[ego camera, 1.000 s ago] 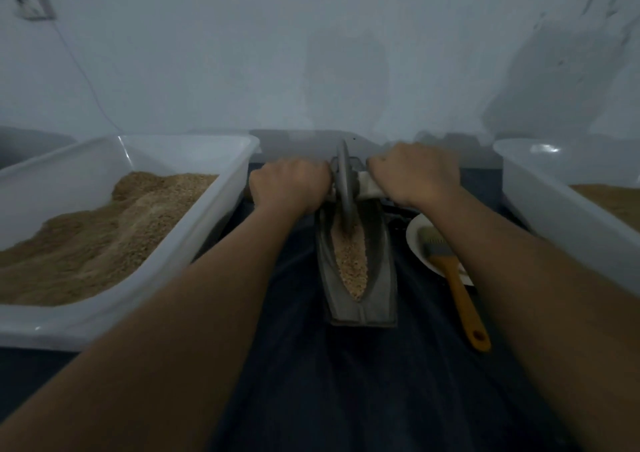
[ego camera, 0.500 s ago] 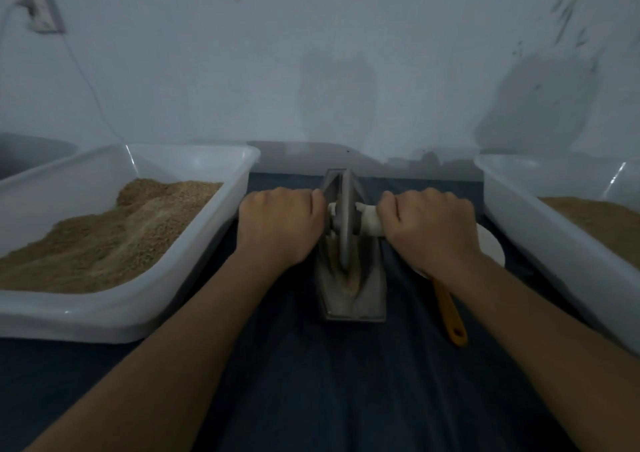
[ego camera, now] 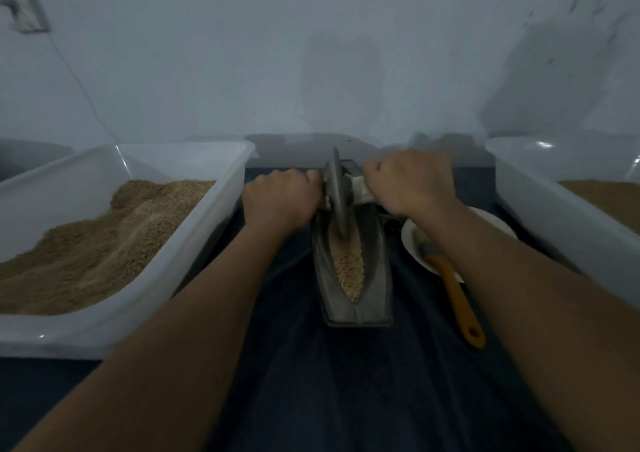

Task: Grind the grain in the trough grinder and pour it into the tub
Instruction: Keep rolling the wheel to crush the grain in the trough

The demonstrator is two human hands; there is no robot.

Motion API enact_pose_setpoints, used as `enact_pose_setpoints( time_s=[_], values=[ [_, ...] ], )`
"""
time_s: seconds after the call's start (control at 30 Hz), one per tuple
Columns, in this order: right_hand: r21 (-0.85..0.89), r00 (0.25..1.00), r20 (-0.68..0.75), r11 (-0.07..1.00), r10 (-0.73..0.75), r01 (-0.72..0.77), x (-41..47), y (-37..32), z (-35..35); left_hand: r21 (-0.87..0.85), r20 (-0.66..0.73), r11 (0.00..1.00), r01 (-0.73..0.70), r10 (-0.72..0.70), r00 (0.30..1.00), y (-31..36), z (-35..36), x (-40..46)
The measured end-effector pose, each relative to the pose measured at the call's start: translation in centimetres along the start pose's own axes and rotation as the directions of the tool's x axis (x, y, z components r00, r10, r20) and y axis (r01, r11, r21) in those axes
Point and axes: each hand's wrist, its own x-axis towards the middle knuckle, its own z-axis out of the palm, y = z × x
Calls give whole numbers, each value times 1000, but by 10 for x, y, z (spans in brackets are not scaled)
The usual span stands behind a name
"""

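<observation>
Both hands, left hand (ego camera: 278,202) and right hand (ego camera: 408,183), grip the wheel (ego camera: 337,192) axle; overrunning the trough (ego camera: 374,278) end risks spilling grain (ego camera: 349,268).

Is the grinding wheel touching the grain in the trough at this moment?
Touching. The head view shows the grinding wheel's lower edge sunk into the far end of the grain in the trough, no gap visible.

You have a single view, from a head-worn wide-angle camera looking forward and down along your own forearms. It sits close above the dark cloth (ego camera: 346,382), facing the pale wall (ego camera: 311,53); both white tubs run off frame.
</observation>
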Motion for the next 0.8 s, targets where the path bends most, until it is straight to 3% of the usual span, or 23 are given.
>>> enact_pose_setpoints(
  time_s=[0.07, 0.13, 0.27, 0.37, 0.47, 0.57, 0.63, 0.73, 0.8],
  values=[
    [64, 999, -19, 997, 47, -46, -26, 1, -6, 93, -95, 992, -89, 98, 991, 5, -14, -24],
    [149, 996, -93, 989, 11, 3, -61, 2, -11, 160, -162, 976, -147, 173, 972, 8, -30, -51],
    [99, 986, -167, 995, -14, 31, -106, 12, -25, 151, -244, 981, -125, 159, 957, 10, -43, -88],
    [-15, 968, -239, 997, -82, 81, -103, 6, -27, 162, -208, 979, -127, 160, 965, 6, -38, -84],
    [15, 973, -215, 996, -80, 85, -77, 5, -16, 166, -132, 975, -148, 171, 976, 6, -25, -62],
    [56, 993, -119, 998, 4, 3, -30, 7, -1, 31, -7, 999, 37, -37, 999, 6, -11, -15],
    [75, 1000, -3, 997, 20, -20, 3, 10, 9, -68, 146, 985, 157, -145, 979, 5, -5, 18],
    [118, 994, 101, 992, 36, -48, 32, 21, 22, -1, 179, 993, 120, -118, 977, 5, -1, 46],
    [98, 996, 85, 995, 22, -30, 32, 23, 27, 5, 161, 991, 130, -129, 978, 4, -2, 48]
  ],
)
